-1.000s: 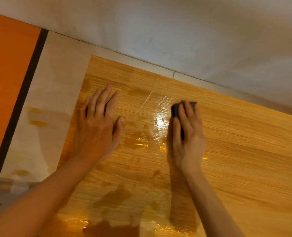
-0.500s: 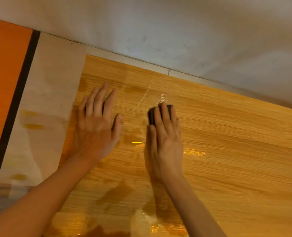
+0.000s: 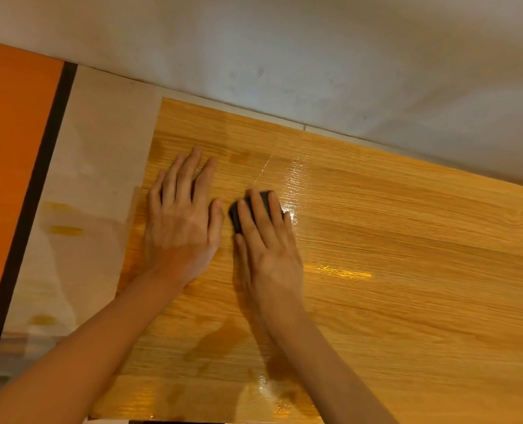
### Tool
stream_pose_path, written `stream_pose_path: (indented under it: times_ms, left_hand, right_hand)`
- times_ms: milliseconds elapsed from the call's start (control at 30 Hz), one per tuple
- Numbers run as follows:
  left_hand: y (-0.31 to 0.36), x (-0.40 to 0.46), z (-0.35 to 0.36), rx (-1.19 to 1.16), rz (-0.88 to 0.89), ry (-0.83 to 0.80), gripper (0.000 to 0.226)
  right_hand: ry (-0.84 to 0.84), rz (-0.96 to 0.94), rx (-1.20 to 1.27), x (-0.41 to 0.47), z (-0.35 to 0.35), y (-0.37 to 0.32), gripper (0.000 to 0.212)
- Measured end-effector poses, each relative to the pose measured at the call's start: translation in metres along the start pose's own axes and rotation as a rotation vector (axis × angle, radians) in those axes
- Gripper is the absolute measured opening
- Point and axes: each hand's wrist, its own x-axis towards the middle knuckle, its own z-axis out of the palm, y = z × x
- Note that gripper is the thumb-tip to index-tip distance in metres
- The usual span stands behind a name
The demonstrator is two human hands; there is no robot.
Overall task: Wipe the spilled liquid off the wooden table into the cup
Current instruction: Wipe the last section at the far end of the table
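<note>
The wooden table (image 3: pixel 407 301) fills the lower right of the head view, with wet shiny streaks of liquid (image 3: pixel 342 272) on it. My right hand (image 3: pixel 266 249) lies flat on a small black wiper (image 3: pixel 238 215), pressing it onto the wood; only its dark edge shows past my fingers. My left hand (image 3: pixel 183 218) rests palm down, fingers spread, on the table just left of the wiper, thumb almost touching it. A darker damp patch (image 3: pixel 220 338) lies between my forearms. No cup is in view.
A pale strip of floor or surface (image 3: pixel 79 209) with yellowish stains borders the table's left edge. Beyond it come a black band (image 3: pixel 36 209) and an orange panel (image 3: pixel 6 163). A grey-white wall (image 3: pixel 315 56) runs along the table's far edge.
My right hand has slid the black wiper leftward across the wet wood until it sits beside my left thumb. My left hand has stayed flat in place.
</note>
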Motion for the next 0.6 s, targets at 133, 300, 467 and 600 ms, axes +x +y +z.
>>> stream_pose_path:
  times_ms: [133, 300, 467, 600]
  left_hand:
    - [0.001, 0.002, 0.0, -0.009, 0.0, 0.021, 0.057]
    - [-0.001, 0.002, 0.0, -0.017, 0.019, 0.032, 0.056]
    - [-0.001, 0.002, 0.001, -0.032, 0.008, 0.028, 0.056]
    - [0.001, 0.002, 0.001, -0.041, -0.003, 0.028, 0.055]
  right_hand:
    - [0.013, -0.031, -0.006, 0.051, 0.006, 0.004, 0.043]
    - [0.069, 0.093, 0.011, 0.118, 0.016, 0.002, 0.044]
    - [-0.015, -0.011, -0.024, 0.041, -0.022, 0.054, 0.044]
    - [0.09, 0.371, 0.027, 0.005, -0.053, 0.109, 0.048]
